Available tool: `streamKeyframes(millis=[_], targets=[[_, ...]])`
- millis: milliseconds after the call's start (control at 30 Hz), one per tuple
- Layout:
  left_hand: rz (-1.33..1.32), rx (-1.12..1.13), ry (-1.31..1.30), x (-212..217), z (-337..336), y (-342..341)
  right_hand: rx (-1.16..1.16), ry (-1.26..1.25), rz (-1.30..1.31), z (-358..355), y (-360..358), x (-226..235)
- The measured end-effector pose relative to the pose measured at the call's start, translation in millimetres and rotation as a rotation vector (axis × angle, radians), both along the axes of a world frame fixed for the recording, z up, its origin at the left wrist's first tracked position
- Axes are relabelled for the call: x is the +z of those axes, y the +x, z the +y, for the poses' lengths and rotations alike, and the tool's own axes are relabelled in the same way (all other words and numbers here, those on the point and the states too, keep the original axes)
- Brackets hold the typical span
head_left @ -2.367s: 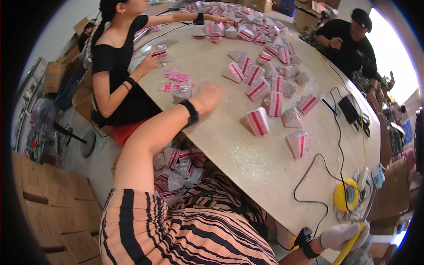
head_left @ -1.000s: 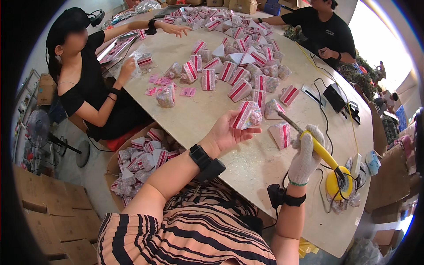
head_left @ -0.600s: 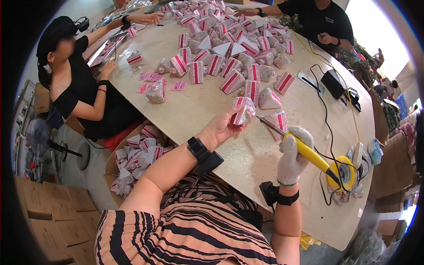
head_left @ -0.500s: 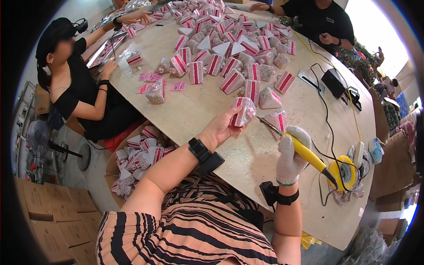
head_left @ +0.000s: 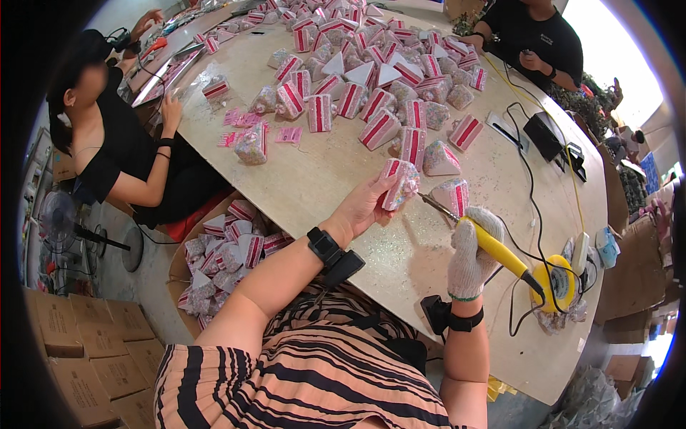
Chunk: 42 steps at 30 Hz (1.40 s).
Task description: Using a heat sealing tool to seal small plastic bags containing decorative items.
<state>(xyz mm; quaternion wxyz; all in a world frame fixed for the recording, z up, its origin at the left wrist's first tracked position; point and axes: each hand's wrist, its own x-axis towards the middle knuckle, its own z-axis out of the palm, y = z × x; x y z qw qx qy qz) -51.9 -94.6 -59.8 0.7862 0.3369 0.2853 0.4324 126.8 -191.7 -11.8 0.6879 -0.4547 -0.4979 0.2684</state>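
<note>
My left hand (head_left: 363,207) is closed around a toy cake slice (head_left: 400,183), white with dark pink bands and a glittery, speckled side. In a white knit glove, my right hand (head_left: 471,256) grips the yellow handle of a soldering iron (head_left: 500,250). The iron's metal tip points left and lies at or just short of the slice's right side; I cannot tell whether they touch. Just beyond my hands stand another glittery slice (head_left: 450,196) and one lying with its white face up (head_left: 441,158). Glitter specks lie on the table below.
A big heap of cake slices (head_left: 357,64) covers the far table. Small pink pieces (head_left: 289,134) lie left. At the right are a black box (head_left: 543,132), cables and a yellow tape roll (head_left: 559,284). A carton of slices (head_left: 179,286) stands below left. Two people sit across and left.
The held slice and the iron have shifted slightly right, with the slice turned a little. The person at left has raised the far hand off the table.
</note>
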Motion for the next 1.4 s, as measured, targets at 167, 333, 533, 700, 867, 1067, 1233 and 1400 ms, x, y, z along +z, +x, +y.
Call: streamKeyframes(millis=[167,333,533,700,867,1067,1233,1400], targets=[[-0.008,0.010,-0.001,4.5,-1.8,1.0,0.017,-0.017,-0.006,-1.5,1.5,0.1],[-0.021,0.016,-0.007,2.2,-0.6,2.0,0.010,0.013,-0.017,1.9,0.6,-1.0],[-0.033,-0.009,0.019,2.6,-1.1,0.4,0.006,0.010,-0.010,2.2,0.6,-1.1],[-0.011,0.006,0.003,1.4,-1.0,0.2,-0.009,0.003,-0.030,2.0,0.3,-0.7],[-0.028,-0.010,0.025,1.9,-0.5,-0.7,0.007,-0.012,-0.022,1.8,-0.4,-0.4],[-0.016,0.017,0.020,3.8,-1.9,2.5,0.008,0.000,-0.013,3.3,0.7,-3.3],[-0.030,-0.014,0.025,3.1,-2.3,0.1,0.001,-0.002,-0.024,2.0,0.5,-2.8],[-0.023,-0.054,0.045,-1.7,0.6,-1.7,-0.005,0.001,-0.007,2.6,-1.0,-1.1]])
